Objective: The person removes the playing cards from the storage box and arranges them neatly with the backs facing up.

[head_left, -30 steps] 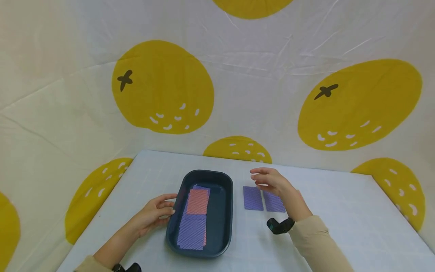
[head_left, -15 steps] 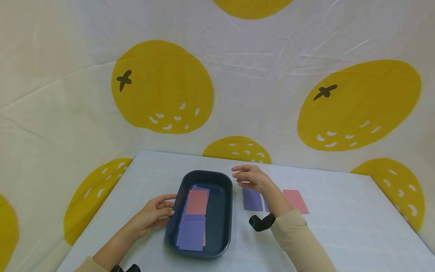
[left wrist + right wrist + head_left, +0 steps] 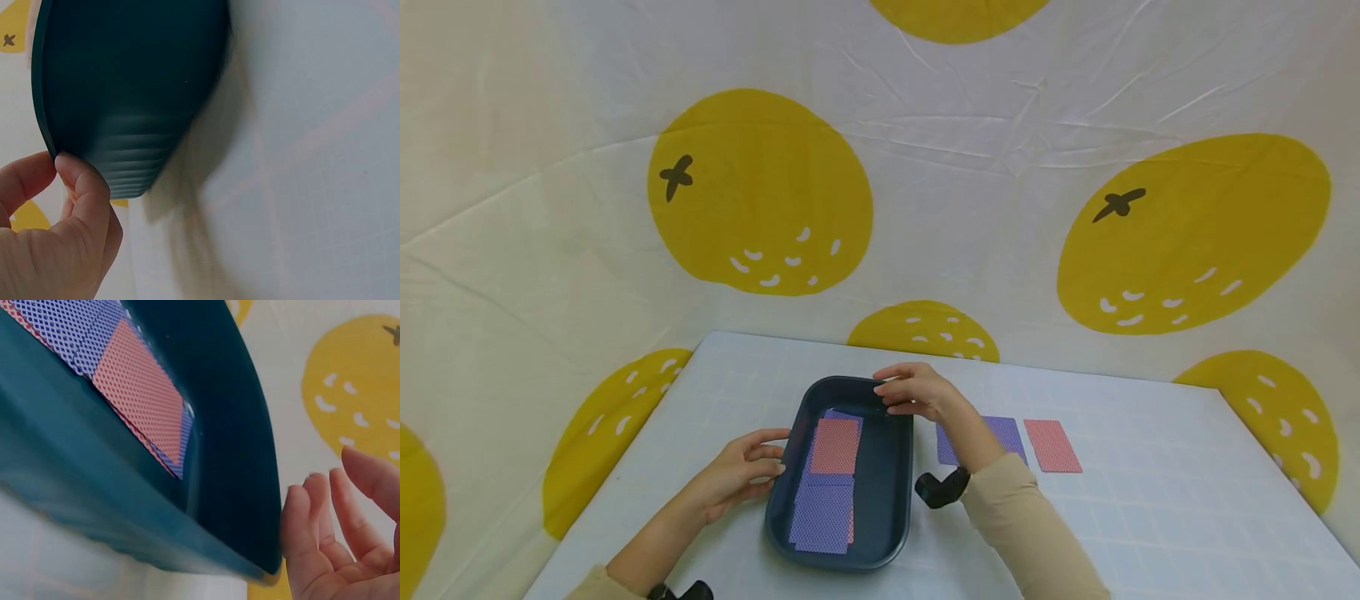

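Fingers (image 3: 297,519) of the right hand (image 3: 917,392), loosely parted and holding nothing, had swung leftward past blue-backed playing cards (image 3: 1007,435) on the table (image 3: 1157,500) to the far corner of the dark tray (image 3: 882,500); the left hand (image 3: 741,468) pinched its rim. Both now flanked it, overlapping cards (image 3: 837,446) between them.

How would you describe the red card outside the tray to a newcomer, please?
On the pale table, find the dark blue tray, then look to the person's right. Past the purple cards, at the row's right end, lies the red card: the only red one outside the tray.
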Demonstrator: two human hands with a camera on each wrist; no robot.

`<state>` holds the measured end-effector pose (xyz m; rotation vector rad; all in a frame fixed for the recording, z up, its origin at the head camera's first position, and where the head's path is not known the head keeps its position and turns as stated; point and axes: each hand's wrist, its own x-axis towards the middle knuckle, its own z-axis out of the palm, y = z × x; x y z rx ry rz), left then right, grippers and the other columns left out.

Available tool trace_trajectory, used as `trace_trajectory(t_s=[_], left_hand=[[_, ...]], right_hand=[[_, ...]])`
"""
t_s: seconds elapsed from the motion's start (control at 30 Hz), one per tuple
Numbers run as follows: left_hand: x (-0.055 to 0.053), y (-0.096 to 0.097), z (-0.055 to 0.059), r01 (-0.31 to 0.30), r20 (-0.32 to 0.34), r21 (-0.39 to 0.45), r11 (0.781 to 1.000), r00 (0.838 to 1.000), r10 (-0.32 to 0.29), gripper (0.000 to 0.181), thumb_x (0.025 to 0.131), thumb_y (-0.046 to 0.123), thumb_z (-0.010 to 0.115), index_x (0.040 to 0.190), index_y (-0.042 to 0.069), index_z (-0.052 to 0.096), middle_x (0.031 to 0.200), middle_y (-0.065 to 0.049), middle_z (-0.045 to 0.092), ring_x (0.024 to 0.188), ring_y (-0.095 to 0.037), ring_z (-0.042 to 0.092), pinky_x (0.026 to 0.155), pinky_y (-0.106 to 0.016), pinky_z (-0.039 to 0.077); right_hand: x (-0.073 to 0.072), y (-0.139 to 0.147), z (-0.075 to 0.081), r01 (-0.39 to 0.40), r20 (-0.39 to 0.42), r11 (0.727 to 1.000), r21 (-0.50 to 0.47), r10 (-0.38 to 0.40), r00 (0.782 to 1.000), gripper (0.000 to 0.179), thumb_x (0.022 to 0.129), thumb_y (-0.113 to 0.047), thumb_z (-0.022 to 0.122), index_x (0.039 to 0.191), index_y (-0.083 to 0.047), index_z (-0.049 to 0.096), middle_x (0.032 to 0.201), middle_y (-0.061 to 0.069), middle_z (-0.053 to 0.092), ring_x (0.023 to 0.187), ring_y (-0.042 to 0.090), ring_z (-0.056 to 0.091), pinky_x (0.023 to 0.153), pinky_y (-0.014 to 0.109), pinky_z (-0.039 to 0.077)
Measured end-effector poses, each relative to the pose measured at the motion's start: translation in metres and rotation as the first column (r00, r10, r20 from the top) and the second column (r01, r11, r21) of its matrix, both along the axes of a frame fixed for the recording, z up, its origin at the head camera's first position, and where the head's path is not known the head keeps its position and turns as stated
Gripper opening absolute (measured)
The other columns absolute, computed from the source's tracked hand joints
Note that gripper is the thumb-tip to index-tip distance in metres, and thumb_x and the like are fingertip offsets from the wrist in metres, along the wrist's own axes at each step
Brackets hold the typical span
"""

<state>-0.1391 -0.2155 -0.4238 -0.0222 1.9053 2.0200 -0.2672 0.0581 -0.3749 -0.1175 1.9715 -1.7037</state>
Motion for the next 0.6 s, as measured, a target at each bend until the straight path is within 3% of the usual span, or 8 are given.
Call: trace_trajectory(t_s=[0.23, 0.6], left_hand=[[0.000, -0.001, -0.001, -0.005, 0.007, 0.011, 1.000, 1.000, 0.005, 0.062, 0.086, 0.002, 0.060, 0.140, -0.005, 0.031, 0.103, -0.008, 0.055, 0.084, -0.013, 0.055, 0.070, -0.026, 0.048], [0.000, -0.001, 0.000, -0.004, 0.008, 0.024, 1.000, 1.000, 0.004, 0.063, 0.086, 0.002, 0.060, 0.140, -0.005, 0.029, 0.104, -0.008, 0.055, 0.086, -0.013, 0.056, 0.070, -0.025, 0.048]], right_hand=[[0.001, -0.019, -0.007, -0.009, 0.023, 1.000, 0.027, 0.008, 1.000, 0.033, 0.081, -0.003, 0.068, 0.114, 0.002, 0.063, 0.094, 0.010, 0.064, 0.081, 0.024, 0.061, 0.071, 0.036, 0.053], [0.004, -0.042, -0.017, -0.071, -0.022, 0.991, 0.116, 0.074, 0.997, 0.033, 0.080, -0.003, 0.070, 0.111, 0.004, 0.063, 0.089, 0.008, 0.063, 0.084, 0.027, 0.060, 0.070, 0.038, 0.053]])
